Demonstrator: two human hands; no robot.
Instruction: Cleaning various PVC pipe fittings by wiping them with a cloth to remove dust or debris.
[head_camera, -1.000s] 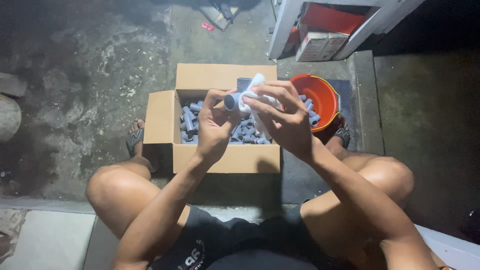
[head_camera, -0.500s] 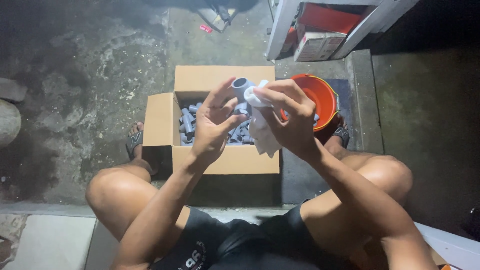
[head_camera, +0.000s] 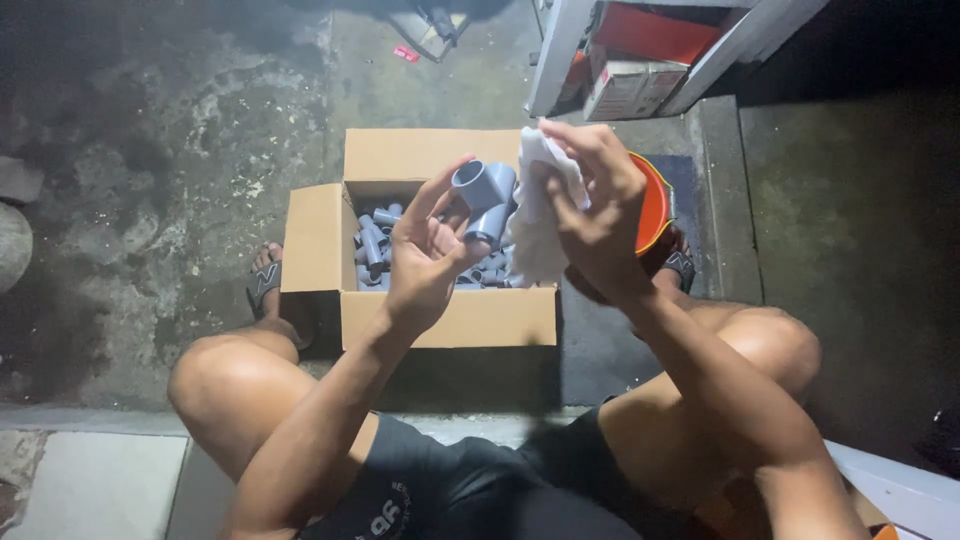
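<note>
My left hand (head_camera: 428, 255) holds a grey plastic pipe tee fitting (head_camera: 484, 198) up above an open cardboard box (head_camera: 448, 316). My right hand (head_camera: 592, 205) grips a white cloth (head_camera: 540, 215) pressed against the fitting's right side. Several more grey pipe fittings (head_camera: 378, 245) lie loose inside the box, below both hands. An orange bucket (head_camera: 654, 205) stands right of the box, mostly hidden behind my right hand.
I sit with knees spread, sandalled feet (head_camera: 264, 281) on either side of the box, on stained concrete floor (head_camera: 150, 150). A white frame (head_camera: 560, 50) with red and cardboard boxes (head_camera: 630, 88) stands at the back right. A pale step (head_camera: 90, 480) lies at the lower left.
Both hands have shifted slightly; the left hand turned the fitting so an open end faces up, and the cloth moved from below the fitting to its right side.
</note>
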